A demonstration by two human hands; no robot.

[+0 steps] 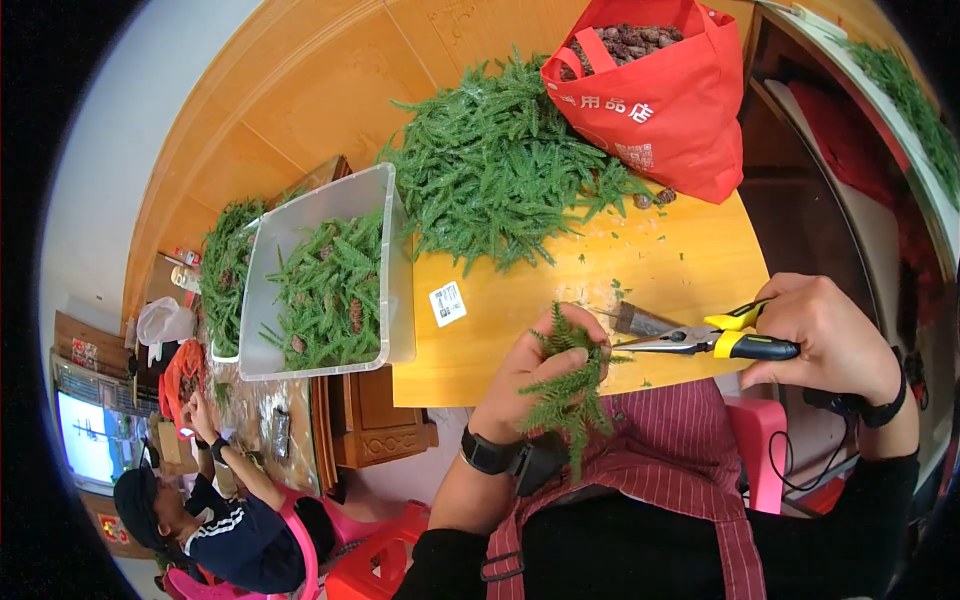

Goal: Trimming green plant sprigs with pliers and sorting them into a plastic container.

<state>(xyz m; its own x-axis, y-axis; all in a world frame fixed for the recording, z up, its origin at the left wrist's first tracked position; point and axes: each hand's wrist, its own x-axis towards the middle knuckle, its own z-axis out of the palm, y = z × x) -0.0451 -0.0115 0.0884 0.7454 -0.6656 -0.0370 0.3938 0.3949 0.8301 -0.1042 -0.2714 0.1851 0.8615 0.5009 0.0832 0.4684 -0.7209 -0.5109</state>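
My left hand [535,370] grips a small bunch of green fir-like sprigs [570,395] over the near edge of a wooden table [690,265]. My right hand [825,335] holds yellow-and-black pliers [715,342], whose jaws point left and reach the top of the bunch by my left fingers. Just behind the pliers' tip lies a dark, short cylindrical piece [640,320] on the table. A large heap of the same green sprigs [500,170] lies at the back of the table.
A red fabric bag [665,95] filled with pine cones stands at the back right, two loose cones [655,198] beside it. A clear plastic bin [330,280] with sprigs and cones sits at the left. Another person [215,500] sits at lower left by a second table.
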